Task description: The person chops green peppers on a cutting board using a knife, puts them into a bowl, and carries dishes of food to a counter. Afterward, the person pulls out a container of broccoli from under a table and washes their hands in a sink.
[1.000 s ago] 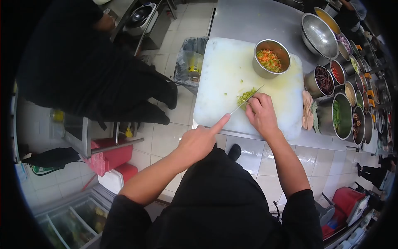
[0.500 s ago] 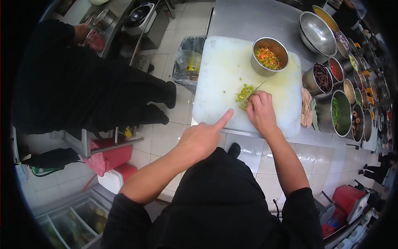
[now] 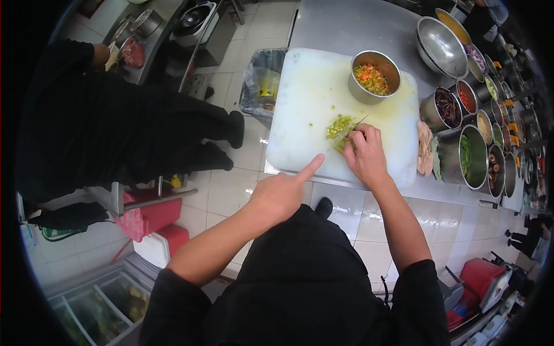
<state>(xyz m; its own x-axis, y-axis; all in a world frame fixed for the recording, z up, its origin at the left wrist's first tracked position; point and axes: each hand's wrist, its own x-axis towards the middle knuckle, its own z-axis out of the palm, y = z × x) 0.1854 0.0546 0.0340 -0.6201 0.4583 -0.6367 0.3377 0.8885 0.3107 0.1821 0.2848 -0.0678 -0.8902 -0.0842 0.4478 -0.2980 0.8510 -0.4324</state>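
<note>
My left hand is closed around a knife handle, mostly hidden in the fist, with the index finger stretched along the top. The thin knife blade points up and right across the cutting board, seen nearly edge-on. Curled fingers of my right hand press on green pepper strips right beside the blade. Diced green pepper lies in a small heap on the blade's far side. Behind it on the white cutting board stands a steel pot holding chopped red and green pieces.
Right of the board are a folded cloth, a pot of green vegetables, a pot of dried chilies and a steel colander. A lined bin stands left of the table. Another person in black works at the left counter.
The knife and both hands stay almost in place over the pepper, with only a tiny shift. At the left, the other person's hand has moved back from the meat.
</note>
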